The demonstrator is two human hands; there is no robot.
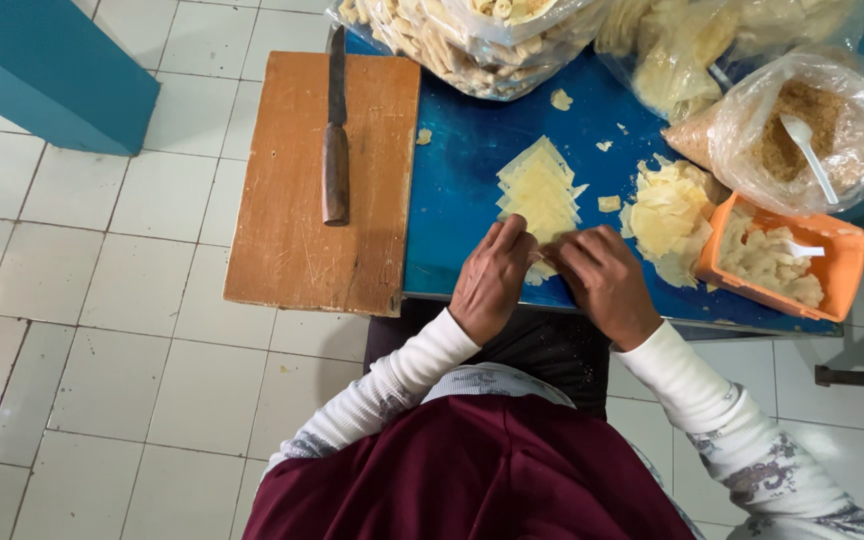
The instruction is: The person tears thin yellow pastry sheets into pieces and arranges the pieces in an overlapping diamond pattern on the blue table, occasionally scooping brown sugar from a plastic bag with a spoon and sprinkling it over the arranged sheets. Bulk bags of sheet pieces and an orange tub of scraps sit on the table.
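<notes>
My left hand [490, 280] and my right hand [604, 283] meet at the near edge of a blue table [457, 180], both pinching a small pale dough wrapper [540, 268] between the fingertips. Just beyond the fingers lies a fanned stack of thin yellow wrappers [539, 190]. To the right of it sits a loose heap of crumpled wrappers [667, 215]. An orange tub [837, 270] of pale filling with a white spoon stands at the right edge.
A wooden cutting board [297, 220] with a dark-handled knife [335, 140] overhangs the table's left side. Clear bags of folded pieces [462, 40], wrappers [672, 50] and brown crumbs with a spoon [802, 130] line the back. White tiled floor lies below, a teal block [47, 70] far left.
</notes>
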